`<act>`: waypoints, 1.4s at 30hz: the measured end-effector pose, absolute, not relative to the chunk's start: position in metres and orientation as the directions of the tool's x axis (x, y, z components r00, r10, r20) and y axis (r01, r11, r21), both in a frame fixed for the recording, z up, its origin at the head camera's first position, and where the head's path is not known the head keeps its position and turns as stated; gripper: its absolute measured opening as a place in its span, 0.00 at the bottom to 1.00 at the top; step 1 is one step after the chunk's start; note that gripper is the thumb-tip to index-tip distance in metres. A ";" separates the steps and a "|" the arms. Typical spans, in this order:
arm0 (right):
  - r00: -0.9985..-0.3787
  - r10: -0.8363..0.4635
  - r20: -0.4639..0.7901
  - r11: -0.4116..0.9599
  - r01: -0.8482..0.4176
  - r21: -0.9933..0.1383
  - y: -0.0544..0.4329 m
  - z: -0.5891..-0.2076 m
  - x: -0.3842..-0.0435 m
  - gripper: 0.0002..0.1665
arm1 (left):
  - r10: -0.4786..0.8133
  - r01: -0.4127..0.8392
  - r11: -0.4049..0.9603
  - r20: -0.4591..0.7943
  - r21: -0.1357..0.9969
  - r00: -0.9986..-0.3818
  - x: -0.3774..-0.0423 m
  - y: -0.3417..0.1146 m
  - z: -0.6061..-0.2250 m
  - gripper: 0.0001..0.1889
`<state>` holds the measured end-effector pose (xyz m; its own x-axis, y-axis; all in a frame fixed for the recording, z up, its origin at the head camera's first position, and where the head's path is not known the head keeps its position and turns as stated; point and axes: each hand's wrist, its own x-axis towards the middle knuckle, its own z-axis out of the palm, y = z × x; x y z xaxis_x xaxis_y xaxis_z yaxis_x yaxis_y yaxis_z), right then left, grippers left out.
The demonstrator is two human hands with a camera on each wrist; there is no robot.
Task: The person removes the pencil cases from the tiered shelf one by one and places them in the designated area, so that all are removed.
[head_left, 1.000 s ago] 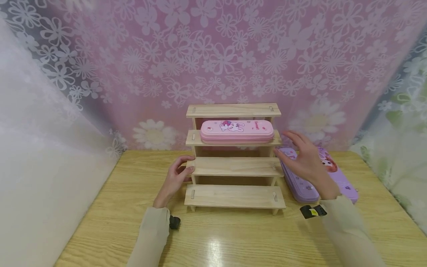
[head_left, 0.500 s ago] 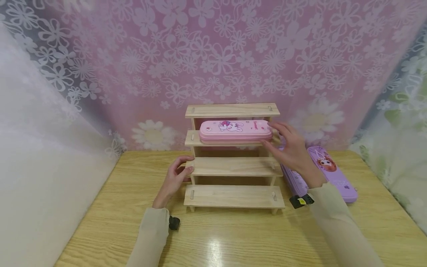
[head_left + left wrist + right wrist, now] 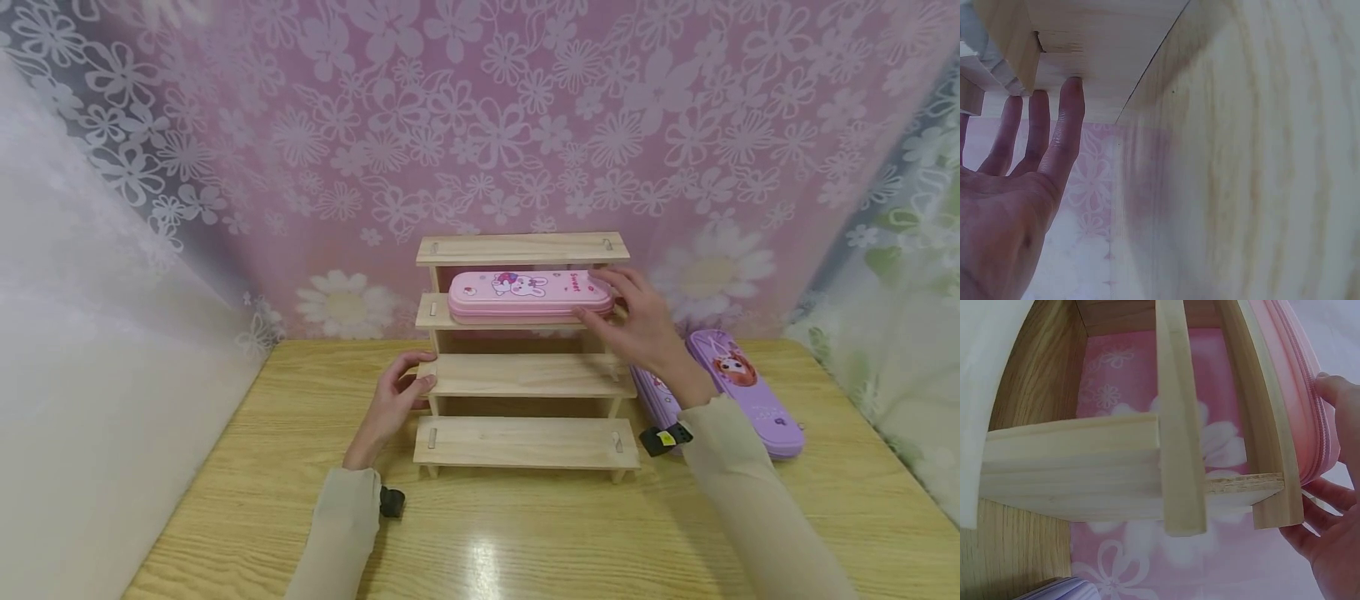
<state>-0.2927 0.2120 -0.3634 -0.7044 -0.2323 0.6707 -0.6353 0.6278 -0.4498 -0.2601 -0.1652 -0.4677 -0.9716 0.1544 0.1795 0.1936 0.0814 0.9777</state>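
A pink pencil case (image 3: 525, 292) with a bunny picture lies lengthwise on the second shelf from the top of a wooden step rack (image 3: 525, 442). My right hand (image 3: 637, 325) grips its right end, thumb at the front side and fingers over the top and end. In the right wrist view, the thumb (image 3: 1332, 387) presses near the zipper of the case. My left hand (image 3: 393, 396) holds the left end of the rack's third shelf. The left wrist view shows its fingertips (image 3: 1072, 90) against the wood.
Two purple pencil cases lie on the wood-grain table (image 3: 495, 533) right of the rack. The one with a girl picture (image 3: 750, 392) shows clearly; the other purple case (image 3: 656, 408) is partly behind my right arm. A pink floral curtain (image 3: 525, 125) hangs behind.
My right hand has moved left from beside the rack and taken hold of the pink pencil case's right end. The left hand and the rack have stayed put.
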 end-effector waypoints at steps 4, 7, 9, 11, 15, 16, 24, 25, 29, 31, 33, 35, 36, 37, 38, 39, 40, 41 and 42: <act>-0.724 -0.236 0.648 0.652 -0.612 -0.447 0.211 -0.362 -0.294 0.34 | 0.158 0.195 0.079 0.181 0.978 -0.971 -0.260 -0.165 -0.468 0.18; -0.740 -0.238 0.629 0.643 -0.605 -0.469 0.210 -0.360 -0.295 0.33 | 0.154 0.196 0.081 0.182 0.977 -0.971 -0.260 -0.165 -0.468 0.17; -0.760 -0.233 0.607 0.632 -0.593 -0.499 0.210 -0.359 -0.295 0.33 | 0.155 0.198 0.083 0.184 0.977 -0.971 -0.261 -0.166 -0.469 0.18; -0.785 -0.227 0.577 0.620 -0.573 -0.536 0.210 -0.357 -0.294 0.33 | 0.157 0.202 0.083 0.188 0.976 -0.970 -0.262 -0.166 -0.469 0.18; -0.841 -0.195 0.504 0.614 -0.506 -0.606 0.211 -0.353 -0.290 0.34 | 0.163 0.209 0.085 0.193 0.974 -0.968 -0.262 -0.167 -0.470 0.19; -0.851 -0.190 0.490 0.611 -0.493 -0.620 0.211 -0.352 -0.289 0.34 | 0.164 0.210 0.086 0.194 0.974 -0.967 -0.262 -0.167 -0.470 0.19; -0.855 -0.214 0.472 0.611 -0.494 -0.618 0.211 -0.350 -0.281 0.42 | 0.162 0.204 0.089 0.188 0.975 -0.969 -0.260 -0.166 -0.467 0.18; -0.857 -0.222 0.465 0.628 -0.491 -0.604 0.211 -0.349 -0.279 0.43 | 0.162 0.205 0.089 0.189 0.975 -0.969 -0.260 -0.166 -0.467 0.18; -0.869 -0.245 0.429 0.691 -0.467 -0.552 0.209 -0.344 -0.272 0.47 | 0.166 0.203 0.085 0.187 0.975 -0.968 -0.261 -0.167 -0.468 0.18; -0.869 -0.259 0.423 0.709 -0.468 -0.528 0.209 -0.343 -0.269 0.47 | 0.167 0.204 0.083 0.188 0.976 -0.968 -0.262 -0.167 -0.469 0.18; -0.869 -0.267 0.417 0.716 -0.469 -0.518 0.209 -0.343 -0.266 0.47 | 0.166 0.203 0.079 0.188 0.976 -0.968 -0.262 -0.167 -0.468 0.18; -0.866 -0.275 0.418 0.715 -0.475 -0.513 0.210 -0.343 -0.263 0.46 | 0.167 0.203 0.078 0.188 0.976 -0.968 -0.262 -0.167 -0.468 0.18; -0.864 -0.277 0.421 0.713 -0.479 -0.512 0.210 -0.344 -0.261 0.45 | 0.166 0.202 0.077 0.188 0.976 -0.968 -0.261 -0.167 -0.468 0.18; -0.863 -0.277 0.422 0.710 -0.480 -0.515 0.211 -0.344 -0.259 0.45 | 0.166 0.201 0.076 0.186 0.977 -0.968 -0.262 -0.167 -0.468 0.18; -0.862 -0.276 0.425 0.707 -0.482 -0.518 0.211 -0.345 -0.258 0.45 | 0.166 0.201 0.076 0.186 0.977 -0.968 -0.262 -0.167 -0.469 0.18; -0.861 -0.275 0.427 0.702 -0.483 -0.523 0.212 -0.346 -0.257 0.45 | 0.165 0.200 0.075 0.186 0.977 -0.969 -0.262 -0.167 -0.469 0.18; -0.860 -0.274 0.430 0.699 -0.485 -0.525 0.212 -0.346 -0.255 0.44 | 0.165 0.199 0.075 0.185 0.977 -0.969 -0.263 -0.167 -0.470 0.18; -0.860 -0.271 0.433 0.697 -0.486 -0.528 0.213 -0.347 -0.254 0.44 | 0.165 0.199 0.074 0.185 0.977 -0.969 -0.263 -0.167 -0.470 0.18; -0.859 -0.268 0.437 0.693 -0.487 -0.532 0.214 -0.348 -0.253 0.44 | 0.166 0.200 0.074 0.185 0.977 -0.969 -0.263 -0.167 -0.470 0.18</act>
<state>-0.2529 0.2137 -0.3479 -0.8586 -0.2679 0.4372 -0.4869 0.6931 -0.5316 -0.2634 -0.1673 -0.4703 -0.9686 0.1657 0.1852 0.1995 0.0743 0.9771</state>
